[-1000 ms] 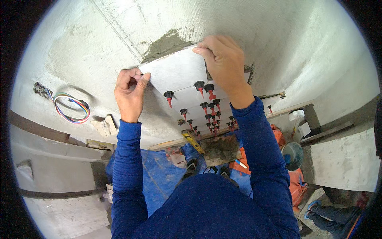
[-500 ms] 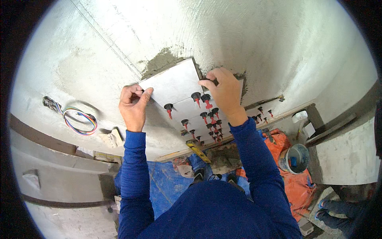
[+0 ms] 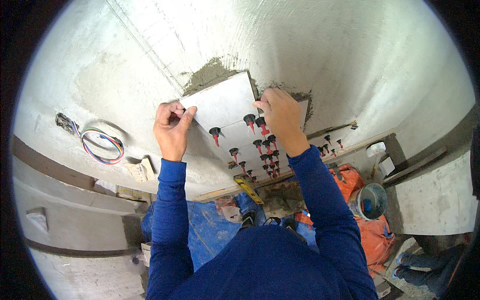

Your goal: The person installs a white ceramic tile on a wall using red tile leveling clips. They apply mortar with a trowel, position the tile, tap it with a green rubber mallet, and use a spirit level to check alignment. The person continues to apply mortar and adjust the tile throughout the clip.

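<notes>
Presently | left grip (image 3: 171, 131), right grip (image 3: 282, 119): both pinching one white tile (image 3: 222, 102) | one bucket (image 3: 355, 204)

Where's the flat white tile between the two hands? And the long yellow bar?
Flat white tile (image 3: 221, 100): head view, middle of its face.
Long yellow bar (image 3: 248, 190): head view, middle of its length.

**Left hand (image 3: 171, 131) and right hand (image 3: 282, 117) raised, thumbs turned inward**

The left thumb (image 3: 188, 117) presses toward the folded fingers (image 3: 168, 108) in a pinch. Across from that grip, the right thumb (image 3: 261, 105) points back at it; the hand's back hides the other fingertips from me. Below each grip, the sleeved left forearm (image 3: 171, 220) and right forearm (image 3: 330, 210) angle apart.
</notes>
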Tool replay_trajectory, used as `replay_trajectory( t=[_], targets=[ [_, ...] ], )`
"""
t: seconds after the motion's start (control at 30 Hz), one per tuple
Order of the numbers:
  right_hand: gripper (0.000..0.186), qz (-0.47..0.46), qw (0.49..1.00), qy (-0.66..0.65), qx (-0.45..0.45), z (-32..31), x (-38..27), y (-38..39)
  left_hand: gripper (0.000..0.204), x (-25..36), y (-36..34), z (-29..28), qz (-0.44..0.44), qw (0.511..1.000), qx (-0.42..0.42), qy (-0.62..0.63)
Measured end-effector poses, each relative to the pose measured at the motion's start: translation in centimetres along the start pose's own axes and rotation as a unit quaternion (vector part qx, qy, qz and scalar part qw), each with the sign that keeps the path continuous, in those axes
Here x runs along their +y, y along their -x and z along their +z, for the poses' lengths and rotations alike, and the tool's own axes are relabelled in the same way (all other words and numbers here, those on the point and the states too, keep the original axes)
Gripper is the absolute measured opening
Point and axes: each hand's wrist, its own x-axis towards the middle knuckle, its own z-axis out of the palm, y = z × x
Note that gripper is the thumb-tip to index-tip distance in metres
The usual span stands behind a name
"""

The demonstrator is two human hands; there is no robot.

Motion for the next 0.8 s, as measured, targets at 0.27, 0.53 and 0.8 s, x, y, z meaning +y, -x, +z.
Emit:
replay_trajectory(
  t=[0.27,0.53,0.8],
  targets=[
    [0.036,0.08,0.995,0.007,-0.052,-1.9,-3.2,4.1,0.015,5.2,6.1,0.7,-0.183,0.972,0.056,0.137],
    [0.026,0.026,0.985,0.129,-0.109,-0.4,-4.0,6.5,0.042,4.0,9.7,11.0,-0.453,0.858,-0.097,0.224],
    [0.012,-0.011,0.995,0.091,-0.047,0.9,-3.7,7.1,0.028,3.7,6.7,12.8,-0.456,0.846,-0.1,0.255]
  ],
)
